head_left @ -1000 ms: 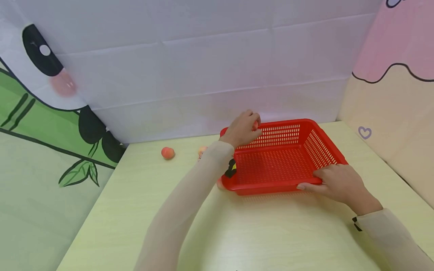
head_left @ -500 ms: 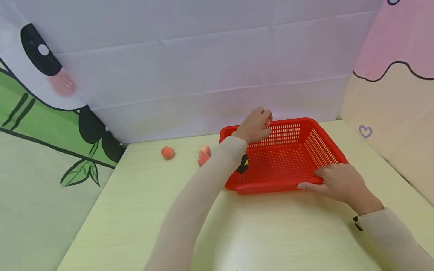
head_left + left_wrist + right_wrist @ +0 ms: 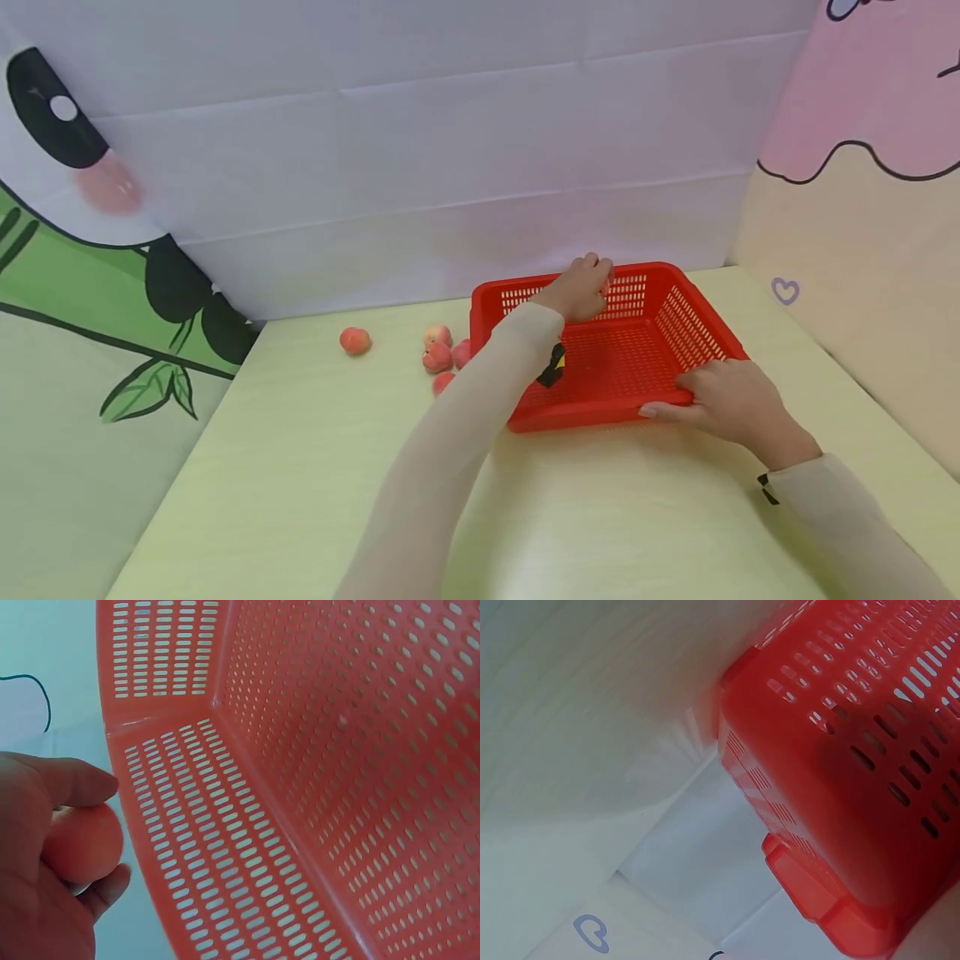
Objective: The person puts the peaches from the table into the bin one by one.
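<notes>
My left hand point(image 3: 576, 289) holds a peach point(image 3: 86, 844) between thumb and fingers, over the inside of a red plastic basket point(image 3: 622, 358) near its back wall. In the left wrist view the peach shows beside the basket's slotted wall point(image 3: 202, 825), apart from it. At the near right corner, my right hand point(image 3: 731, 404) grips the basket's rim, thumb outside and fingers over the edge. The right wrist view shows the basket's outer corner point(image 3: 802, 750) close up, with only a bit of that hand at the lower right.
Several peaches lie clustered on the pale table left of the basket, among them a red one point(image 3: 437, 357) and a yellowish one point(image 3: 437, 335). A lone peach point(image 3: 355, 341) lies farther left. A white cloth backdrop point(image 3: 450, 167) stands behind the table.
My left hand has moved right across the basket with the peach. More of the clustered peaches show past the sleeve. The right hand stays on the rim; the view has shifted slightly.
</notes>
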The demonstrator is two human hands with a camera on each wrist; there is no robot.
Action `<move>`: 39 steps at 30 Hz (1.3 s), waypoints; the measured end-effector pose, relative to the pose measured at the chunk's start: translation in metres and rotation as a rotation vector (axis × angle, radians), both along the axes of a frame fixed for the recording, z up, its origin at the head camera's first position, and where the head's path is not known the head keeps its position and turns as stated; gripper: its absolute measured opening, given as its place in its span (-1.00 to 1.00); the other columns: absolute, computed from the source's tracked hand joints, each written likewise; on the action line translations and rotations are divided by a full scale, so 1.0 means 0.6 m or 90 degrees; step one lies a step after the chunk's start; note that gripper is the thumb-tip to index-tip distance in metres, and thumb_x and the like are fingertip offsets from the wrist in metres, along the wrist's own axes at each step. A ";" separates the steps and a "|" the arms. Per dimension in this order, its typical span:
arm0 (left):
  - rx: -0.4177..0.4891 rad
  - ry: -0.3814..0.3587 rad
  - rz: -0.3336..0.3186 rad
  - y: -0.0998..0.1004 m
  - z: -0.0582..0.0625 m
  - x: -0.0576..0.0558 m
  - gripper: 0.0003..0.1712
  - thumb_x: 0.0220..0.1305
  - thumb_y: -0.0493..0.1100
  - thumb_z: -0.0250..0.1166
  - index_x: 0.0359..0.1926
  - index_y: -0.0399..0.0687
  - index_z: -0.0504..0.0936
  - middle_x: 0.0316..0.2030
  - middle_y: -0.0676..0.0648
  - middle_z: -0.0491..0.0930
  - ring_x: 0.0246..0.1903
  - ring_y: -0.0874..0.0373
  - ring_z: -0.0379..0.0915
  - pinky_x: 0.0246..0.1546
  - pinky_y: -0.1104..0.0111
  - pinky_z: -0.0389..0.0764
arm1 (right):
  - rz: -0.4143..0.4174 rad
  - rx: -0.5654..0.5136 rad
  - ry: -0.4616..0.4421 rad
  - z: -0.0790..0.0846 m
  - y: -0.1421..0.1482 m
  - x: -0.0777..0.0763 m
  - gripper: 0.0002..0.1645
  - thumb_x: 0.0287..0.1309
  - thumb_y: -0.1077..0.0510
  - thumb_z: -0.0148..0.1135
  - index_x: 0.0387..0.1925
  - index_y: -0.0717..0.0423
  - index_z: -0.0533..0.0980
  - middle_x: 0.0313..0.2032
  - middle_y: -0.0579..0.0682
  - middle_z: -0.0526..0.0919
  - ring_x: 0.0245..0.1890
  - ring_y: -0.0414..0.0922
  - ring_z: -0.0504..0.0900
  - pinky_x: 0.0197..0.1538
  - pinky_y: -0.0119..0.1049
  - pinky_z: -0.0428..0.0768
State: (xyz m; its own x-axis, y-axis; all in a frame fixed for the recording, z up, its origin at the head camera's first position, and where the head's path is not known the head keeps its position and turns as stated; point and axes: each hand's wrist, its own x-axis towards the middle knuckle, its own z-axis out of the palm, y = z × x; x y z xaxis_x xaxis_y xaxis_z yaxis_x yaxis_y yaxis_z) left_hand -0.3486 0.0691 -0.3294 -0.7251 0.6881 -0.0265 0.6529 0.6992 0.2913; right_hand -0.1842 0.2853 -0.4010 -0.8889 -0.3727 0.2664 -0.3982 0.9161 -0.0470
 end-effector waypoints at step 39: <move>-0.069 0.027 0.027 0.067 -0.068 -0.037 -0.48 0.62 -0.12 0.19 0.51 0.23 0.51 0.42 -0.04 0.42 0.22 0.11 0.44 0.09 0.32 0.57 | -0.010 0.005 -0.010 -0.002 -0.001 -0.004 -0.29 0.19 -0.53 0.34 -0.69 -0.14 0.37 -0.74 -0.23 0.28 -0.65 -0.26 0.30 -0.49 -0.31 0.30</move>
State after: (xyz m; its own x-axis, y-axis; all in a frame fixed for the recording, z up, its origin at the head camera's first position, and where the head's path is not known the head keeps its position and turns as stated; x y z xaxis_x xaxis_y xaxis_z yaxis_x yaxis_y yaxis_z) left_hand -0.3709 0.1096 -0.3705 -0.7557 0.6513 -0.0680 0.6320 0.7526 0.1849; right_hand -0.1868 0.2847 -0.4022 -0.8987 -0.3611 0.2490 -0.3836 0.9223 -0.0468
